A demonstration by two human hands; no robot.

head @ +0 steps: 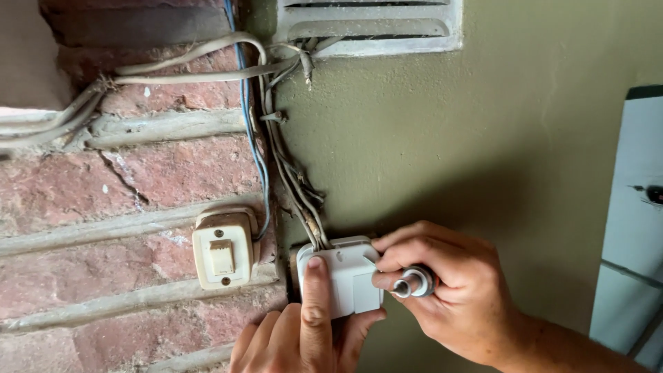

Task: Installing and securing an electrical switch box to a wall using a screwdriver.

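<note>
Two hands on white switch box [343, 276]: left hand [304, 331] pins it to the wall from below, index finger pressed flat on its face; right hand [442, 290], just right of the box, grips a screwdriver [412, 282] tight, tip at box edge; cables [290, 166] above

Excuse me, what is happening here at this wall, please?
A person presses a white square plastic switch box against the green plastered wall with the left hand, index finger flat on its cover. The right hand holds a screwdriver with a metal-tipped handle at the box's right side. Grey cables enter the box from above. An older cream switch sits on the brick.
</note>
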